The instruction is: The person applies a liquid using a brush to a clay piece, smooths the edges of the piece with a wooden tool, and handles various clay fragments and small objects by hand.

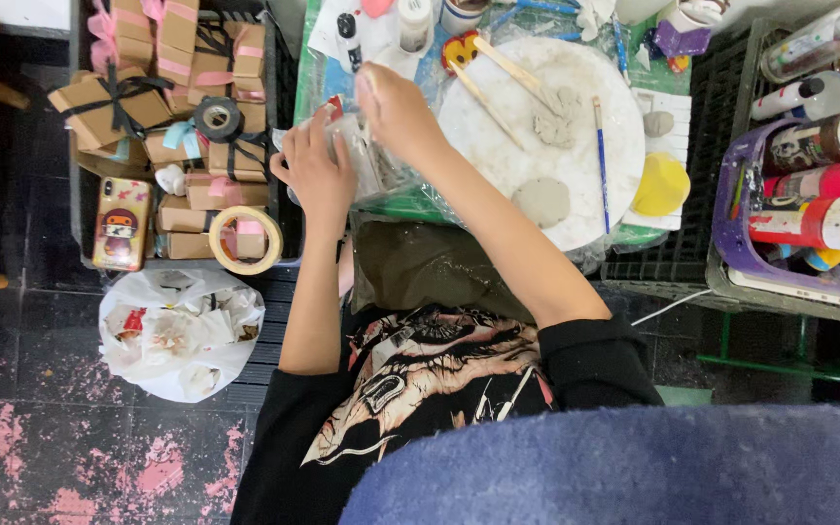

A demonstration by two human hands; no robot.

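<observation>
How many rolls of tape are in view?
2. A black roll lies on the brown gift boxes left of the left hand. A cream roll lies lower, at the crate's near edge beside the phone. Others may be hidden among the boxes.

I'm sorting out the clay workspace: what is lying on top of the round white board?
On the round white board lie a flat grey clay disc, a rougher clay lump, two wooden sticks and a blue-handled brush. The right hand and its forearm cover the board's left edge.
</observation>
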